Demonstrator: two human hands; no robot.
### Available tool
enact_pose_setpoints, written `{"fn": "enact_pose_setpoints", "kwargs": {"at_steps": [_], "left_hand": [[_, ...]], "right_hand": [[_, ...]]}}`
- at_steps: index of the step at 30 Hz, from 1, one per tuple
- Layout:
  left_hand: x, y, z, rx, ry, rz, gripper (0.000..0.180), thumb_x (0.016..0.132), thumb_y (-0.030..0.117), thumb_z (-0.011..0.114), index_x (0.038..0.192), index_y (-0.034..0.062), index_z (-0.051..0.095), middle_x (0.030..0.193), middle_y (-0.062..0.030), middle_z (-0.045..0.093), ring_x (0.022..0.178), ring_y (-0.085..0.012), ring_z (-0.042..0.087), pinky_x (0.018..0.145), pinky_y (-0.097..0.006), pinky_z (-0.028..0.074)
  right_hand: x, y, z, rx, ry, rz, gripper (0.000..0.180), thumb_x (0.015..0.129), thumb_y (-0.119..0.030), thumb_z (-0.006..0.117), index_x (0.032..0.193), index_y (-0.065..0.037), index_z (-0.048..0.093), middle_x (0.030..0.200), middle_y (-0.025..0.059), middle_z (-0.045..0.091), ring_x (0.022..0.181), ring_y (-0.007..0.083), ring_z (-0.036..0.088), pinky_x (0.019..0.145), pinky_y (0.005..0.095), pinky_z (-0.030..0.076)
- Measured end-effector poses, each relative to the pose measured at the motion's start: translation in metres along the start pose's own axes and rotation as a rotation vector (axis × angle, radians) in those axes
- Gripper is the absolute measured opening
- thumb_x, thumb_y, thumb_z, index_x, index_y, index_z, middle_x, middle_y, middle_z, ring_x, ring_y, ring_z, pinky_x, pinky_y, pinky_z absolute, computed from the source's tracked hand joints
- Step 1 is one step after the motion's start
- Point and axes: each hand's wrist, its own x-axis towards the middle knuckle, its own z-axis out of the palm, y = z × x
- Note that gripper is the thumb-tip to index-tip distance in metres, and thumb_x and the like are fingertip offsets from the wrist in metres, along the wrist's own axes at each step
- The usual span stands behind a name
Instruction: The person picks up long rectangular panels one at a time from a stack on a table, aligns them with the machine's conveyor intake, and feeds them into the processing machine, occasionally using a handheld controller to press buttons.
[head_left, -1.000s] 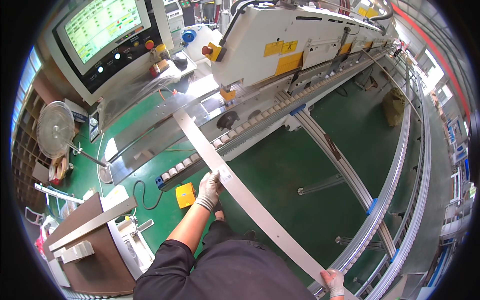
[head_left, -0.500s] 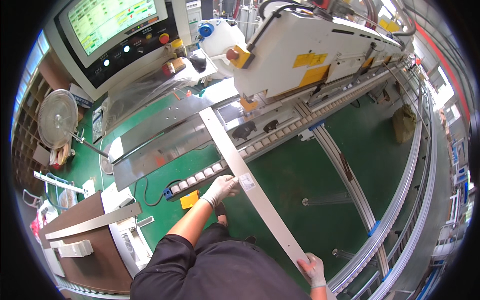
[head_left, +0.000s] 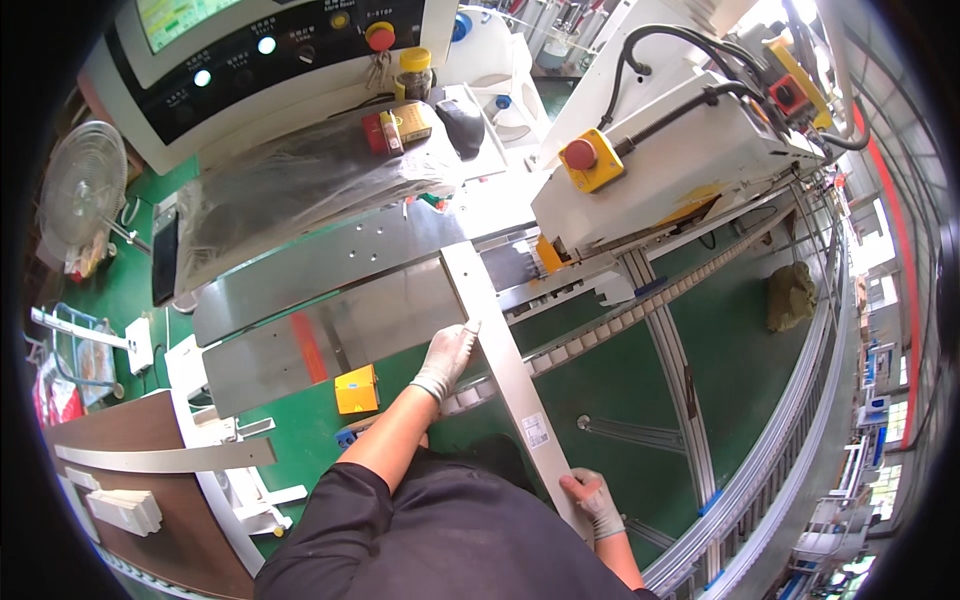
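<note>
At the lower centre, the right hand (head_left: pixel 597 505) grips the pale strip (head_left: pixel 505 365), thumb on top, now closer to the strip's label (head_left: pixel 537 430) than half a second ago. At mid-frame, the left hand (head_left: pixel 450 360) has passed that label toward the far end, fingers at the left edge; whether they clamp, I cannot tell. The strip's long axis slants from lower centre to upper centre, its far end pointing toward the metal table (head_left: pixel 300 272).

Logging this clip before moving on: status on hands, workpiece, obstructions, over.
Left hand at white strip's left edge. Right hand holding its near part. Strip crosses over roller rail. White machine right of far end, apart.
</note>
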Motion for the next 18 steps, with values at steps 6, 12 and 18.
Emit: {"fn": "enact_pose_setpoints", "kwargs": {"at_steps": [6, 12, 18], "left_hand": [[0.010, -0.027, 0.040, 0.176, 0.228, 0.101, 0.025, 0.105, 0.020, 0.052, 0.097, 0.0005, 0.065, 0.080, -0.0202, 0.063, 0.077, -0.0329, 0.066, 0.067, -0.045, 0.052], [0.014, -0.004, 0.054, -0.254, 0.011, -0.450, 0.067, 0.108, 0.057, 0.040, 0.137, -0.0007, 0.059, 0.131, -0.0264, 0.064, 0.124, -0.0393, 0.059, 0.109, -0.043, 0.042], [0.040, 0.040, 0.079, -0.278, 0.044, -0.422, 0.061, 0.107, 0.054, 0.046, 0.105, -0.0033, 0.068, 0.094, -0.0224, 0.070, 0.090, -0.0370, 0.065, 0.085, -0.043, 0.050]], "right_hand": [[0.004, 0.001, 0.008, -0.010, 0.127, 0.003, 0.044, 0.092, -0.040, 0.070, 0.088, 0.003, 0.072, 0.074, 0.0121, 0.065, 0.068, 0.0207, 0.060, 0.066, 0.0367, 0.049], [0.022, 0.016, -0.010, -0.088, 0.180, -0.050, 0.041, 0.093, -0.039, 0.069, 0.085, 0.002, 0.071, 0.072, 0.0152, 0.064, 0.066, 0.0285, 0.064, 0.065, 0.0396, 0.050], [0.042, 0.030, -0.057, -0.056, 0.131, 0.020, 0.040, 0.093, -0.039, 0.070, 0.089, 0.001, 0.073, 0.075, 0.0159, 0.066, 0.070, 0.0302, 0.066, 0.067, 0.0401, 0.050]]}}
